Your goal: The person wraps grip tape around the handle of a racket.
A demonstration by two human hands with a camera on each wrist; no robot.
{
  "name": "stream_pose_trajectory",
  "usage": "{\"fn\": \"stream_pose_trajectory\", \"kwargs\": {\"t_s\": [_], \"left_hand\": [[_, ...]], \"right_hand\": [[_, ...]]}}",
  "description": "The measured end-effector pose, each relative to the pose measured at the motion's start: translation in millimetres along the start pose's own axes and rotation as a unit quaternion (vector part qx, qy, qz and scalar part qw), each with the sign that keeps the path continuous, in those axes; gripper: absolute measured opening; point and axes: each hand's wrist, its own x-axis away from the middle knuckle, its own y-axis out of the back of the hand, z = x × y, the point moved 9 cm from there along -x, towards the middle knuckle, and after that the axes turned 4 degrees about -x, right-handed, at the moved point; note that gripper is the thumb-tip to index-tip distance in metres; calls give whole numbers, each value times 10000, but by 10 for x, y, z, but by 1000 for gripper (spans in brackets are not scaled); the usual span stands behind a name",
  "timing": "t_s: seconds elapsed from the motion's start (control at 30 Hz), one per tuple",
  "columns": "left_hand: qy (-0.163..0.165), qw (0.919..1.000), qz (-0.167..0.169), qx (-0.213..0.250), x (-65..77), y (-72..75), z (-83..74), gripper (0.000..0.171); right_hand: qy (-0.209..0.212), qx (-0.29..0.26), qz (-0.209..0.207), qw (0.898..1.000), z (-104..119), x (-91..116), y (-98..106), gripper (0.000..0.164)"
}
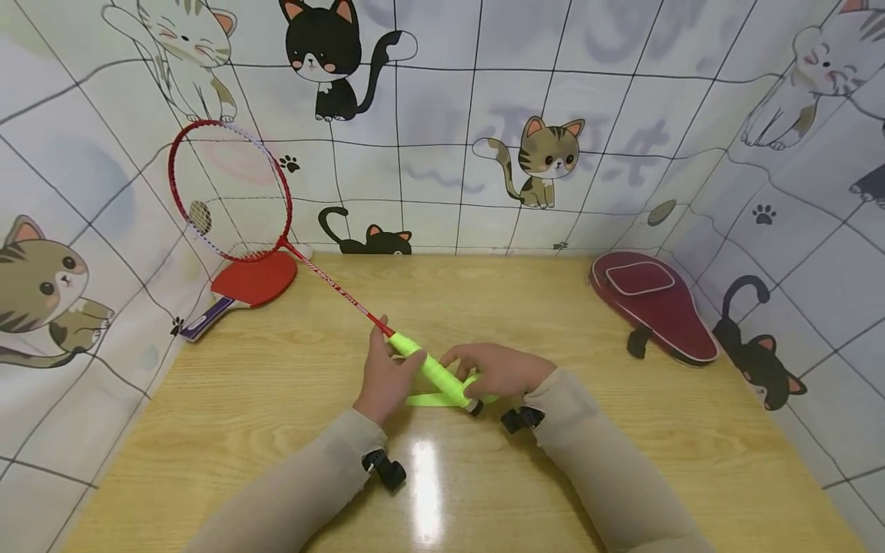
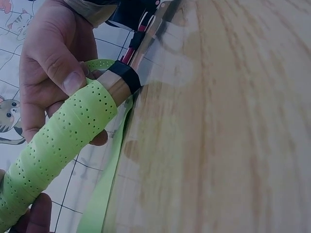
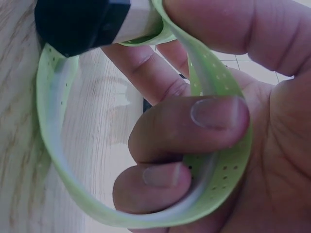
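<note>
A red badminton racket slants across the middle, head raised at the left. Bright green perforated grip tape winds around its handle. In the left wrist view, a short bare wooden stretch shows beside the black end cap. My left hand holds the upper handle, fingers beneath and thumb on top. My right hand grips the tape near the butt, thumb at the last wrap. The loose tape loops through its curled fingers in the right wrist view. A tail of tape trails on the table.
A red table tennis bat lies at the back left, beneath the racket head. At the back right is a dark red bat case. Cat-patterned walls enclose the wooden table at the back and both sides.
</note>
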Motion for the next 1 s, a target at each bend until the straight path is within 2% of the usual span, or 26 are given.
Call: {"fn": "stream_pose_trajectory", "kwargs": {"t_s": [0.3, 0.73, 1.0], "left_hand": [[100, 9999, 47, -28, 30, -21, 91, 92], [-113, 9998, 167, 1, 73, -41, 15, 89], [-259, 9993, 220, 126, 33, -51, -27, 79]], "right_hand": [[-138, -89, -34, 9999, -44, 27, -55, 54], [-240, -45, -36, 9997, -49, 52, -48, 55], [-195, 28, 0, 9998, 5, 71, -15, 55]]}}
